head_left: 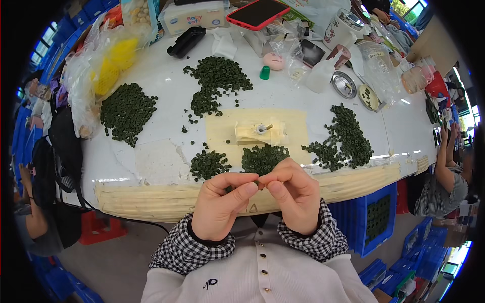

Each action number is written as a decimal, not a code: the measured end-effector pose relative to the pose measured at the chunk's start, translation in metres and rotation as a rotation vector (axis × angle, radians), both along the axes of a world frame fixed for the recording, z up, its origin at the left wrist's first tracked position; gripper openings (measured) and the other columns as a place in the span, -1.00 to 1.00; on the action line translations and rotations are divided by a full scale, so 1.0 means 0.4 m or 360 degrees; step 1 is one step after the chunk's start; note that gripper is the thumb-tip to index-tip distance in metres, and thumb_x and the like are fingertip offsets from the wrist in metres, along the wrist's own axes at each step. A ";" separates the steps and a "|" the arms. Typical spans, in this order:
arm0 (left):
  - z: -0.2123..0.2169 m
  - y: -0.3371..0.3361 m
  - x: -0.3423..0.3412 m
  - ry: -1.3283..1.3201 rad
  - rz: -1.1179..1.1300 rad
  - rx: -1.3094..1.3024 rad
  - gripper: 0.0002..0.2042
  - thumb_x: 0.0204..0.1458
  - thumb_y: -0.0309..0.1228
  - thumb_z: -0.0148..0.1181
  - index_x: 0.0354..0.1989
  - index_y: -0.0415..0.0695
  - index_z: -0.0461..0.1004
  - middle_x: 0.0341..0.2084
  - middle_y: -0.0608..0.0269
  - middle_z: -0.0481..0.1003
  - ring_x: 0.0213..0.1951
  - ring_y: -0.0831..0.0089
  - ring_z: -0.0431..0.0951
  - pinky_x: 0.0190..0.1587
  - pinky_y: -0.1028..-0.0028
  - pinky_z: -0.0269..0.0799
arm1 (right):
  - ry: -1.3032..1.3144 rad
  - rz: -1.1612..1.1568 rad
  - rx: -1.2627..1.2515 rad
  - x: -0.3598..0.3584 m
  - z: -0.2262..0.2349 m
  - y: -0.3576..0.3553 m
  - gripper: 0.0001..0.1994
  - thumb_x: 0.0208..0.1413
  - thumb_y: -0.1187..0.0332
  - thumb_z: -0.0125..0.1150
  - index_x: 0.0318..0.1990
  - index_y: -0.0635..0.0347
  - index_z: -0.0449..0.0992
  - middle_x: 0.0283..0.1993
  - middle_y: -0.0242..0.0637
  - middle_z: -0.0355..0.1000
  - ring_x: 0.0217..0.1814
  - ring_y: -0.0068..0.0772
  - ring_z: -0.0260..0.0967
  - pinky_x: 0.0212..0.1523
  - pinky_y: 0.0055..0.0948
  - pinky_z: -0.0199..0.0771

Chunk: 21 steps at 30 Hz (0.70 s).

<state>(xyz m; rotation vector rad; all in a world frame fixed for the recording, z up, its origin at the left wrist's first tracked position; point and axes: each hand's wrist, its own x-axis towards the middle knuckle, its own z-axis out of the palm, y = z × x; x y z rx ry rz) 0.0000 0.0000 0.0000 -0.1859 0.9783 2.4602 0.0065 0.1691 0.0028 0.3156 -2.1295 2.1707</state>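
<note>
My left hand [218, 208] and my right hand [298, 196] meet over the table's front edge, both in a pinch. Between their fingertips is a small dark green piece [259, 185], mostly covered by the fingers. Just beyond my fingers lies a pile of small round dark green parts [264, 157], with a smaller pile [209, 164] to its left. Past these, a tape-wrapped block [247, 133] with a short upright pin [269, 127] sits on a beige taped patch [217, 121].
More green parts lie in a left pile [129, 113], a far pile [220, 76] and a right pile [349, 135]. A green cap [264, 72], open tin [344, 85], black case [187, 42] and red-edged phone [257, 14] stand farther back. Other people sit at both sides.
</note>
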 end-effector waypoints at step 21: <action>0.011 -0.029 -0.015 0.0393 -0.0390 -0.0476 -0.90 0.05 -0.55 0.21 -0.29 -0.31 0.54 -0.38 0.26 0.56 -0.37 0.67 0.47 -0.31 0.66 0.40 | 0.0695 0.0118 0.0725 -0.030 0.057 0.047 -0.81 -0.20 0.57 0.37 -0.36 0.20 0.55 -0.42 -0.34 0.37 -0.38 -0.35 0.27 -0.37 -0.45 0.29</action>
